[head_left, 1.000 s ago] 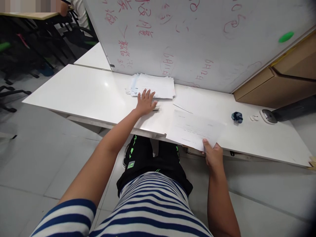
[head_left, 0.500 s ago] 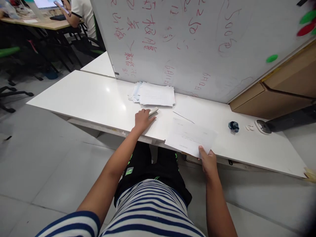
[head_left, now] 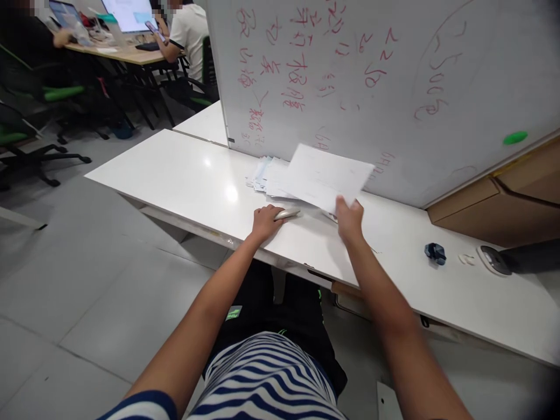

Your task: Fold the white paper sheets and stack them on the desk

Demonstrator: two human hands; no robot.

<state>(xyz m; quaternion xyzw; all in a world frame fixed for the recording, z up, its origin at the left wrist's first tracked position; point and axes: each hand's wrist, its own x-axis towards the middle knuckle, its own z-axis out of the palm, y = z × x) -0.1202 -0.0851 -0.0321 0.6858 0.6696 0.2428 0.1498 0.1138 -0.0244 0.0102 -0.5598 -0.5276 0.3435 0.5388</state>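
My left hand [head_left: 265, 223] rests on the white tabletop [head_left: 175, 175] near its front edge, fingers closed round a slim, pale, rounded object [head_left: 289, 214] whose kind I cannot make out. My right hand [head_left: 349, 219] pinches a sheet of white paper [head_left: 330, 175] at its near right corner. That sheet is lifted and tilted, partly in front of a stack of papers [head_left: 275, 178] lying against the whiteboard. Below the raised sheet, the edge of something else shows beside my right hand, mostly hidden.
The whiteboard [head_left: 297, 116] with red writing stands along the table's back. To the right are a small dark blue object [head_left: 435, 253], small white pieces [head_left: 466, 259], a dark device with a silver rim [head_left: 494, 260] and a brown carton [head_left: 472, 204]. People sit at another desk [head_left: 126, 53].
My right hand has raised the sheet from the table's front edge and carried it back and left towards the stack. My left hand keeps its pale object. The view has turned slightly left.
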